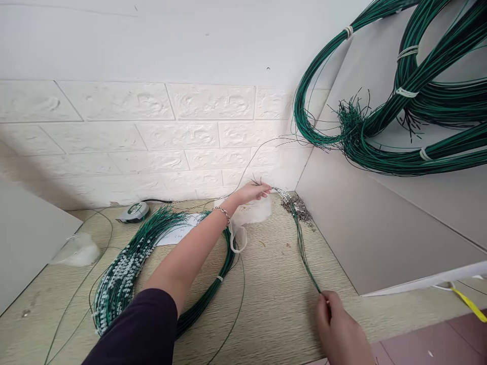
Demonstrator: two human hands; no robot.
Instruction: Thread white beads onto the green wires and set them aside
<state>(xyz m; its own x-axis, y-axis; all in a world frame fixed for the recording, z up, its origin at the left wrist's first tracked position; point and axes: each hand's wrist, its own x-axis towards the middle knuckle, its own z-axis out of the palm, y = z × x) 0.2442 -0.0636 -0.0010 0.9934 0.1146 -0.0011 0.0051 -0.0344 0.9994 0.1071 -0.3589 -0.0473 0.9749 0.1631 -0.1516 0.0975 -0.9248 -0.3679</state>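
A thin bunch of green wires [300, 242] runs between my two hands across the table. My left hand [255, 191], reaching far forward near the wall, is closed in a pinch on its far end, where small white pieces [283, 194] sit on the strands. Nearer to me, my right hand [340, 324] is closed around the lower part of the same bunch. Just beyond the wires lies a pile of tiny metal pieces [303, 210]. Below my left wrist is a clear plastic bag [253, 212]. A large coil of green wire [122, 276] with many white pieces lies left, partly hidden by my forearm.
A tape measure [135, 212] and a sheet of paper [177, 234] lie near the wall. Another plastic bag [78, 250] is at left. Tied green wire bundles [411, 96] hang over a white panel [350, 218] at right. A yellow strip [470, 305] shows lower right.
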